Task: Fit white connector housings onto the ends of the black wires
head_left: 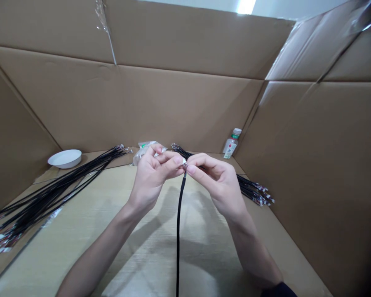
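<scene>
My left hand (153,173) and my right hand (218,177) meet in the middle, both pinching the upper end of a single black cord (178,231). The cord hangs straight down from my fingertips toward the bottom edge of the picture. Its tip, with a small pale piece at it, sits between the thumbs and forefingers of both hands. A bundle of like black cords (49,189) lies on the left of the table. A second bundle (250,187) lies behind my right hand, on the right.
Tall cardboard walls (179,107) enclose the wooden table (80,239) on three sides. A white bowl (64,158) stands at the back left. A small plastic bottle (231,143) stands in the back right corner. A crumpled clear bag (144,150) lies behind my left hand.
</scene>
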### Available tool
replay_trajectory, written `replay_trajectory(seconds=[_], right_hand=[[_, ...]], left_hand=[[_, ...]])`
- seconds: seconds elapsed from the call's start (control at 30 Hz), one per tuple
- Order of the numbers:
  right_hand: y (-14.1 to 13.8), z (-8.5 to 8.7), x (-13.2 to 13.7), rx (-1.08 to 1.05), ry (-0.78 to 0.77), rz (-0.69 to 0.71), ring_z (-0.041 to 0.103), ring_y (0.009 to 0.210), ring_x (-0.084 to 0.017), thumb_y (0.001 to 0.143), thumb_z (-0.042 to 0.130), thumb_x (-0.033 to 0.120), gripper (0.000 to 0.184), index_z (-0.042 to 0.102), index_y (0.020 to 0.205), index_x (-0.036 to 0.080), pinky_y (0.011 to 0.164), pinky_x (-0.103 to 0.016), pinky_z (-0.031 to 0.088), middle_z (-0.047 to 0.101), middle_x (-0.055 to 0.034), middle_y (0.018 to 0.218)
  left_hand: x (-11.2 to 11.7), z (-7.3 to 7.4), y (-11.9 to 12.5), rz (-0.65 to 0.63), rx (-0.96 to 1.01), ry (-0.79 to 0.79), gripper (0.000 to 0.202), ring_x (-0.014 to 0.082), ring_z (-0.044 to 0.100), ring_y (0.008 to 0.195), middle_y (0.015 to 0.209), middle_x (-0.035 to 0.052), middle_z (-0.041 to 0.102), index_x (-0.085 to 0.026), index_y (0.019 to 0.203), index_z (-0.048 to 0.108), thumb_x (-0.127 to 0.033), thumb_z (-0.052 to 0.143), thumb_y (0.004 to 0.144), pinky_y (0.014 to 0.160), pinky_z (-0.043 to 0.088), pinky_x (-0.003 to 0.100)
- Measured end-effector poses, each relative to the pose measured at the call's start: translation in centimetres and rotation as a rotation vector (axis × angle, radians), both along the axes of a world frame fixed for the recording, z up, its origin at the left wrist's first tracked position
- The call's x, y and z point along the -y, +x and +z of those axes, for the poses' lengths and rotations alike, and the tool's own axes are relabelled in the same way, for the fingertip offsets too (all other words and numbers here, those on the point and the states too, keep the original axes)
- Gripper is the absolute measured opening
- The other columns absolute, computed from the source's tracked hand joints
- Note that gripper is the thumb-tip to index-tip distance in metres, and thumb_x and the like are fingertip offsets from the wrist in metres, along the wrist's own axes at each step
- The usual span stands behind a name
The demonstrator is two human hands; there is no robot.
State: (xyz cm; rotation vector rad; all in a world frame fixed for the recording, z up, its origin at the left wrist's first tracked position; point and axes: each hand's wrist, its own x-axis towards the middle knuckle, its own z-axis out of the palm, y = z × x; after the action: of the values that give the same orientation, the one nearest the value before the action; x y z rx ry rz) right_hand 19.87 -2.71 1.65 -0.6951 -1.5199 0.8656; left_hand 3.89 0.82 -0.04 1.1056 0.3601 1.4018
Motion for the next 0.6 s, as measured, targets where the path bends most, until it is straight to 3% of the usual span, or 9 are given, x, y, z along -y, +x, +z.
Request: replay_trajectory(seconds=[0.27, 0.43, 0.5, 0.6], right_hand=[[-0.2, -0.7, 0.2, 0.078, 0.087, -0.134, 0.061, 0.086, -0.015, 0.097, 0.069, 0.023, 0.015, 0.068, 0.083, 0.018, 0.080, -0.032, 0.047, 0.067, -0.0013, 0.088], [-1.0, -1.4, 0.0, 0.035, 0.145, -0.204, 0.059, 0.086, -0.015, 0.098, 0.068, 0.024, 0.016, 0.065, 0.084, 0.019, 0.081, -0.031, 0.046, 0.064, -0.0009, 0.089], [-1.1, -1.4, -0.3, 0.000, 0.102, -0.156, 0.058, 0.084, -0.014, 0.099, 0.067, 0.027, 0.017, 0.064, 0.084, 0.019, 0.080, -0.029, 0.047, 0.062, -0.0001, 0.087], [-0.8, -1.4, -1.2, -0.097, -0.044, -0.049, 0.061, 0.087, -0.013, 0.100, 0.066, 0.034, 0.018, 0.062, 0.090, 0.020, 0.084, -0.028, 0.051, 0.066, -0.0007, 0.093]], left_hand=[[0.5, 0.1, 0.1, 0.051, -0.100, 0.074, 0.047, 0.0049, 0.070, 0.069, 0.080, -0.0060, 0.077, -0.023, 0.095, 0.038, -0.017, 0.084, 0.085, 0.070, 0.061, 0.013], [0.3, 0.5, 0.2, 0.161, -0.180, 0.113, 0.047, 0.0087, 0.071, 0.072, 0.081, -0.0046, 0.077, -0.024, 0.094, 0.039, -0.023, 0.085, 0.085, 0.071, 0.062, 0.019], [0.6, 1.0, -0.4, 0.251, -0.257, 0.174, 0.043, 0.0126, 0.074, 0.083, 0.089, -0.0020, 0.078, -0.025, 0.102, 0.043, -0.027, 0.083, 0.087, 0.079, 0.063, 0.024], [3.2, 1.4, -2.2, 0.472, -0.442, 0.309, 0.043, 0.0194, 0.067, 0.121, 0.125, 0.0039, 0.072, -0.027, 0.122, 0.054, -0.029, 0.081, 0.089, 0.101, 0.058, 0.031]])
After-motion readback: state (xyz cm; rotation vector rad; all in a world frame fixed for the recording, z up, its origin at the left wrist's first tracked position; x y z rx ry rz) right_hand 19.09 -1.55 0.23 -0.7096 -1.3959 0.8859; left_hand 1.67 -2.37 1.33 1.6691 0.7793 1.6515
